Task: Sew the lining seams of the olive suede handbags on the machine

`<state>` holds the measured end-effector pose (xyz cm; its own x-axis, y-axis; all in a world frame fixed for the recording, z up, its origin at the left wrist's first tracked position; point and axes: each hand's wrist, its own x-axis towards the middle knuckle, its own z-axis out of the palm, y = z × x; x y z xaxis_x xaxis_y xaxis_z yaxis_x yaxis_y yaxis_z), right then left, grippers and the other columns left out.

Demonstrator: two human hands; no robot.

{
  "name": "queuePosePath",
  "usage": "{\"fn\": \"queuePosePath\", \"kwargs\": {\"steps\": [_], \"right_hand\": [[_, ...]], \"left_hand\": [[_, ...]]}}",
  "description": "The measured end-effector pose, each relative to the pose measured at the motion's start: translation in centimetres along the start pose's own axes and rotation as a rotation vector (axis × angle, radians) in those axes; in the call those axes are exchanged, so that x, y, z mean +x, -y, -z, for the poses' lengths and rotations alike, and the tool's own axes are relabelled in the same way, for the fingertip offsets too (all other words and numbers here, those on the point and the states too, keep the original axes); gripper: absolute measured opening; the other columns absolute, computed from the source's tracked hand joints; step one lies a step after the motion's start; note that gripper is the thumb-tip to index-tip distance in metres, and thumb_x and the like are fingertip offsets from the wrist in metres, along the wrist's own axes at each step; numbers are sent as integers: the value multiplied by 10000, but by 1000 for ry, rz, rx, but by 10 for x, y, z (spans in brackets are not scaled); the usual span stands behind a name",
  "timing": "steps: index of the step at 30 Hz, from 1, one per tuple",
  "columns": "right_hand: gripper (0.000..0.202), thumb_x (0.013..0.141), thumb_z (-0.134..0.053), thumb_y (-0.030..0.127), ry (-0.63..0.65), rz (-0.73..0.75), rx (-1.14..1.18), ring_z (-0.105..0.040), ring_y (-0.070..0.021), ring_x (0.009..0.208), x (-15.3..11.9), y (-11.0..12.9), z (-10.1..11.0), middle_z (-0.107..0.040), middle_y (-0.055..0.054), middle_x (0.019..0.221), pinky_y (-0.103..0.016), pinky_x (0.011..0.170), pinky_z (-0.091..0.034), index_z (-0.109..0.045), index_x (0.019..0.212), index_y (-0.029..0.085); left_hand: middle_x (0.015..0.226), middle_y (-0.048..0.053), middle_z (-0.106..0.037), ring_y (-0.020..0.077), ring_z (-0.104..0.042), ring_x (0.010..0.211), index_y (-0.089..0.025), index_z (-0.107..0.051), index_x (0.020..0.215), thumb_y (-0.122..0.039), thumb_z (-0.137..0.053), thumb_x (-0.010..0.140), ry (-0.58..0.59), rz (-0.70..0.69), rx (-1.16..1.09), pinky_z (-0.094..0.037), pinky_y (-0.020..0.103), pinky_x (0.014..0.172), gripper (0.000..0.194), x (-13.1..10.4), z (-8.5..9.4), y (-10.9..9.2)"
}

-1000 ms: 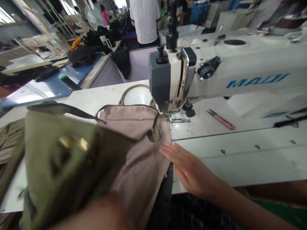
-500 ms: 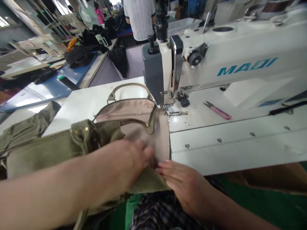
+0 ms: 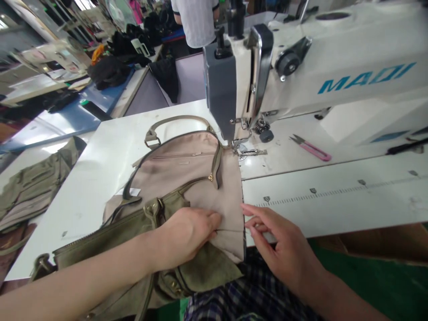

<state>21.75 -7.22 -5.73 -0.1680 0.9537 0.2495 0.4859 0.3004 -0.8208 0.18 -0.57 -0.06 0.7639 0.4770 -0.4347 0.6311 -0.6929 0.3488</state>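
An olive handbag [image 3: 133, 232] lies partly unfolded on the sewing table and hangs over its front edge. Its pinkish-beige lining [image 3: 227, 187] spreads flat toward the sewing machine [image 3: 249, 84], with the edge beside the presser foot. My left hand [image 3: 192, 229] bends over the bag, its fingers closed on the lining near the olive front panel; the fingertips are partly hidden. At the lining's right edge is my right hand [image 3: 279, 238], fingers apart, the fingertips touching or just beside the edge. A gold zipper pull [image 3: 210, 178] shows at the end of the bag's zipper.
Pink-handled thread snips [image 3: 312, 149] lie right of the needle. A printed ruler scale [image 3: 290, 196] runs along the table front. Another olive bag piece [image 3: 36, 183] lies at left. Behind are a blue-topped table [image 3: 96, 100] and a person in a white shirt [image 3: 195, 22].
My left hand has shifted slightly right, and the lining now lies flatter and more exposed. My right hand has moved right and up, its fingers spreading. The view has shifted a little.
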Motion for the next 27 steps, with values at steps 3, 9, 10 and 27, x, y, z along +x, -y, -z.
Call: {"fn": "queuePosePath", "kwargs": {"steps": [3, 9, 10, 27], "right_hand": [[423, 847, -458, 49, -14, 7, -14, -682, -164, 776, -3, 3, 0, -678, -61, 967, -272, 701, -609, -557, 1230, 199], [333, 941, -409, 52, -11, 287, -173, -643, -204, 1015, -6, 7, -7, -638, -129, 1135, -309, 867, -574, -618, 1180, 154], [312, 953, -420, 68, -36, 310, -224, -648, -207, 965, -5, 7, -8, -648, -131, 1085, -318, 835, -580, -630, 1171, 142], [248, 920, -478, 37, -97, 432, -219, -676, -215, 900, -6, -2, -25, -719, -106, 894, -331, 824, -596, -704, 987, 111]], "left_hand": [[798, 4, -603, 164, -592, 720, -201, -444, 845, -167, -417, 932, 15, -17, -126, -415, 258, 644, 97, -2, 7, 7], [780, -7, -586, 163, -576, 715, -208, -451, 857, -180, -422, 927, -10, -23, -186, -394, 263, 638, 81, -5, 4, 12], [770, -9, -579, 161, -568, 699, -207, -449, 847, -173, -426, 920, -13, -19, -186, -392, 263, 629, 83, -6, 3, 11], [1580, 98, -218, 267, -173, 1464, -139, -253, 1490, -137, -478, 752, -225, -139, 253, -5, 530, 1201, 772, -4, 3, 1]]}}
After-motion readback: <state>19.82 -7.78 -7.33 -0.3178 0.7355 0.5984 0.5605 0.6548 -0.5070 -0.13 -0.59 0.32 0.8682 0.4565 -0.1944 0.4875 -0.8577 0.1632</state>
